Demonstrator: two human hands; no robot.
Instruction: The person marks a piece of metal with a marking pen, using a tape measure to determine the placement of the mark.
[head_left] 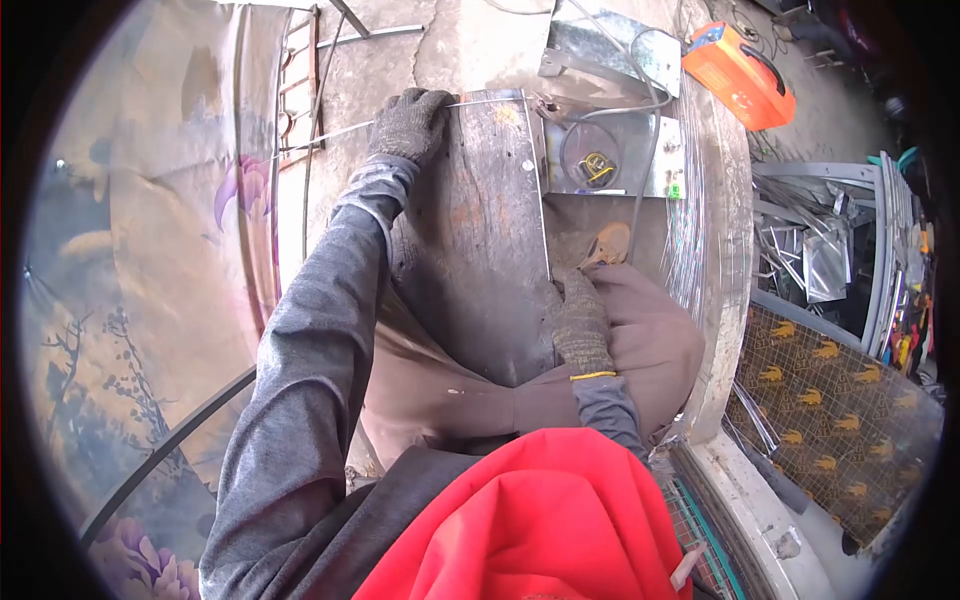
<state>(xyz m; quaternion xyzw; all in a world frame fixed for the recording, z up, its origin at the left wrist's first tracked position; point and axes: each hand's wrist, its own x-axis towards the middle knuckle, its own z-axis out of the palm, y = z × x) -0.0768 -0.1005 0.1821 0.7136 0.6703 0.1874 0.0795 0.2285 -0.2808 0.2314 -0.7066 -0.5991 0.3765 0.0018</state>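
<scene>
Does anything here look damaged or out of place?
Yes, the wooden board in front of the person looks worn: its surface is darkened and scuffed, with patchy orange-brown stains. Off to the right, shiny metal pieces look untidy, jumbled at odd angles.

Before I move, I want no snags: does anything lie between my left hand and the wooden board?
Yes, apparently: a thin rod crosses the far end of the wooden board and passes out of sight beneath your left hand. Whether the hand also touches the board is hidden.
</scene>
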